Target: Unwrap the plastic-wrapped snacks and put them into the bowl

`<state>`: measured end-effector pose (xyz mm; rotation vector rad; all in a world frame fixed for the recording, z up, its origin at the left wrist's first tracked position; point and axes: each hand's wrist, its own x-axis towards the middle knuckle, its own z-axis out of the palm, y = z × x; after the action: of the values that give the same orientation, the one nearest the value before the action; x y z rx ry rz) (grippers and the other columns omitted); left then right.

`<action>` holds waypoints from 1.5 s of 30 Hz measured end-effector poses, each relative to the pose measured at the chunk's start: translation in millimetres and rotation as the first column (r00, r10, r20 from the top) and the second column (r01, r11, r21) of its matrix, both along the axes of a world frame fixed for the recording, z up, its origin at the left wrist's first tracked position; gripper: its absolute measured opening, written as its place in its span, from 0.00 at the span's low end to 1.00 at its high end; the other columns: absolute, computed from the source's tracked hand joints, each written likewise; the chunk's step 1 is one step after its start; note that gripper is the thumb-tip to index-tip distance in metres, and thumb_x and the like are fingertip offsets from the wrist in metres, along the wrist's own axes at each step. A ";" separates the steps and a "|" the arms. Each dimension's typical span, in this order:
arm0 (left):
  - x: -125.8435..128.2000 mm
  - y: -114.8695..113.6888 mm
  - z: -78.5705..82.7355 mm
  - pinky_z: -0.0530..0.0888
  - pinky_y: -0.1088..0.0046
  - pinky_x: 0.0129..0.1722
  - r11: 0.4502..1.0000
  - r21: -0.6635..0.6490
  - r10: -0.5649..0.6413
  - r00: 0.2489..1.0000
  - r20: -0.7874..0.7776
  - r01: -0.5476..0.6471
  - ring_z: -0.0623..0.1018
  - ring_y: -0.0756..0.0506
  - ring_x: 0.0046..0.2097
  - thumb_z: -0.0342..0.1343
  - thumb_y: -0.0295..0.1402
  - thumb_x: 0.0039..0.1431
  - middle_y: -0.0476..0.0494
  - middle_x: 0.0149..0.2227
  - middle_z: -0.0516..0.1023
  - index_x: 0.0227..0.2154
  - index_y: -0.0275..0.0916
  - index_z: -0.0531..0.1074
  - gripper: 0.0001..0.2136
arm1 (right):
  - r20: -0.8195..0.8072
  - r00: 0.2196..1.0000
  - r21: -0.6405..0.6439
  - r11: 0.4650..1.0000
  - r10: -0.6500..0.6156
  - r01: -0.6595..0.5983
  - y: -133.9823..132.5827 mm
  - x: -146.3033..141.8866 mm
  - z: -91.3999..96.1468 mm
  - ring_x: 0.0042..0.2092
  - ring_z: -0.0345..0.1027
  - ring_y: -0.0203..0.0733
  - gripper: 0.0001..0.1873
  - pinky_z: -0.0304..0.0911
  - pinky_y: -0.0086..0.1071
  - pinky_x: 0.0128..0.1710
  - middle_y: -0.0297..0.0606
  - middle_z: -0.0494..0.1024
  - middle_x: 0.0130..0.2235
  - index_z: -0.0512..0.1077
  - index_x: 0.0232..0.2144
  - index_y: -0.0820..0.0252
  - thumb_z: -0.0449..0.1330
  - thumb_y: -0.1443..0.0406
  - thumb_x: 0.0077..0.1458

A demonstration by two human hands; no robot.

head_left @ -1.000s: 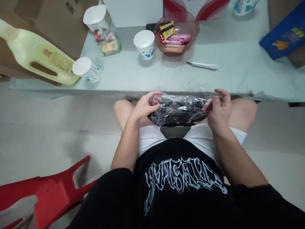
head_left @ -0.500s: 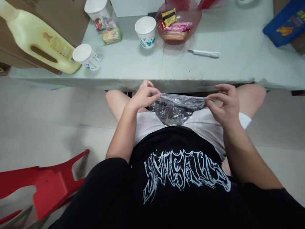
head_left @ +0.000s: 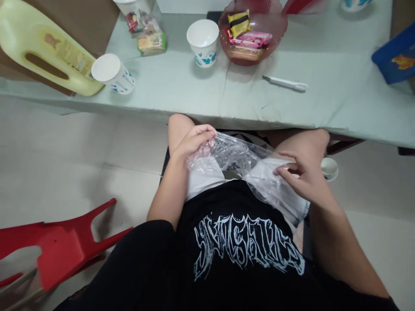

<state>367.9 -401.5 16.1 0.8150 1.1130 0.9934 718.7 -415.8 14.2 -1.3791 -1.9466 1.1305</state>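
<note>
A crumpled clear plastic bag (head_left: 241, 166) is stretched across my lap, below the table edge. My left hand (head_left: 193, 140) is closed on the bag's left end, fingers curled into the film. My right hand (head_left: 300, 177) pinches the bag's right end between thumb and fingers, lower and nearer my body. The bag looks see-through over my white shorts, and I see nothing inside it.
The pale green table (head_left: 181, 86) carries two paper cups (head_left: 203, 42) (head_left: 112, 74), a pink bowl of wrapped snacks (head_left: 251, 36), a white pen-like tool (head_left: 285, 83), a yellow jug (head_left: 45, 52) and a snack packet (head_left: 151, 43). A red chair (head_left: 55, 248) lies on the floor at left.
The bag has come lower onto my lap and spread out. My right hand dropped down and toward my body, my left stayed near my left knee. The view shifted slightly.
</note>
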 end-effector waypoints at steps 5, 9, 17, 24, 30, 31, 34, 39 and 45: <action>0.3 9.3 1.8 0.50 0.79 0.12 0.987 -0.019 -0.159 0.987 0.016 0.160 0.59 0.57 0.14 0.71 0.46 0.49 0.53 0.19 0.72 0.34 0.39 0.75 0.18 | -0.041 0.999 0.211 0.977 0.015 -0.006 28.9 -4.5 1.2 0.55 0.75 0.54 0.15 0.68 0.52 0.59 0.43 0.81 0.52 0.76 0.48 0.52 0.62 0.56 0.60; 15.1 11.0 17.1 0.52 0.78 0.13 0.955 -0.028 -0.294 0.954 0.067 0.296 0.61 0.56 0.15 0.70 0.48 0.49 0.51 0.19 0.73 0.34 0.39 0.76 0.19 | -0.194 0.908 0.113 0.928 0.371 -0.355 51.4 -48.4 7.6 0.57 0.74 0.53 0.31 0.69 0.47 0.58 0.45 0.79 0.55 0.69 0.58 0.53 0.68 0.52 0.54; 5.8 25.5 0.8 0.72 0.76 0.28 0.994 -0.096 -0.023 0.982 0.188 0.042 0.77 0.50 0.26 0.58 0.49 0.62 0.45 0.27 0.79 0.47 0.36 0.74 0.21 | -0.234 0.853 -0.186 0.839 0.467 -0.511 58.0 -97.1 0.6 0.22 0.71 0.36 0.12 0.65 0.29 0.24 0.32 0.76 0.22 0.73 0.30 0.57 0.59 0.57 0.62; 25.6 40.7 -60.5 0.75 0.60 0.53 0.980 -0.171 -0.003 0.863 0.506 0.103 0.80 0.36 0.54 0.69 0.57 0.44 0.28 0.55 0.78 0.54 0.38 0.72 0.37 | -0.238 0.961 -0.187 0.977 -0.142 0.098 78.8 -115.5 -25.6 0.26 0.73 0.39 0.09 0.69 0.32 0.26 0.34 0.79 0.27 0.74 0.32 0.56 0.64 0.57 0.55; 24.6 50.3 -57.1 0.75 0.56 0.55 0.974 -0.124 -0.106 0.868 0.484 0.188 0.73 0.31 0.63 0.58 0.66 0.48 0.26 0.62 0.72 0.55 0.38 0.74 0.41 | -0.046 0.994 -0.031 0.995 -0.096 0.095 85.0 -120.5 -34.0 0.28 0.75 0.42 0.13 0.68 0.33 0.31 0.37 0.80 0.27 0.76 0.31 0.56 0.56 0.57 0.61; 26.1 50.9 -53.1 0.74 0.55 0.56 0.975 -0.095 -0.136 0.878 0.459 0.201 0.71 0.30 0.65 0.60 0.66 0.46 0.26 0.65 0.70 0.56 0.38 0.73 0.42 | 0.029 0.991 0.041 0.991 -0.128 0.127 85.1 -121.0 -34.5 0.26 0.73 0.41 0.15 0.65 0.33 0.29 0.37 0.79 0.24 0.76 0.28 0.56 0.56 0.57 0.61; 40.8 50.3 -42.4 0.74 0.56 0.58 0.972 -0.025 -0.219 0.942 0.255 0.233 0.69 0.30 0.67 0.75 0.51 0.37 0.28 0.68 0.64 0.62 0.42 0.68 0.47 | 0.234 0.941 0.247 0.951 -0.243 0.185 86.4 -123.7 -34.2 0.21 0.68 0.40 0.16 0.57 0.32 0.25 0.37 0.75 0.19 0.76 0.24 0.55 0.57 0.56 0.59; 58.7 55.5 -42.5 0.80 0.67 0.44 0.998 0.003 -0.058 0.997 -0.048 0.058 0.83 0.41 0.48 0.65 0.42 0.57 0.34 0.49 0.82 0.50 0.37 0.75 0.21 | 0.131 0.963 0.122 0.968 -0.236 0.220 92.4 -118.2 -24.8 0.25 0.73 0.42 0.14 0.65 0.33 0.28 0.37 0.79 0.23 0.80 0.35 0.55 0.57 0.56 0.59; 34.2 59.6 -41.9 0.73 0.75 0.23 0.994 -0.048 -0.098 0.991 0.088 0.102 0.78 0.49 0.23 0.62 0.45 0.59 0.49 0.22 0.79 0.45 0.38 0.75 0.18 | -0.329 0.922 -0.363 0.929 -0.204 0.076 91.6 -89.4 -32.5 0.23 0.72 0.41 0.21 0.72 0.38 0.27 0.29 0.75 0.23 0.72 0.50 0.50 0.58 0.49 0.61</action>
<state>402.1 -341.9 -25.8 0.7716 1.0112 0.9036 629.4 -324.1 -18.3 -1.3380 -1.4100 1.5824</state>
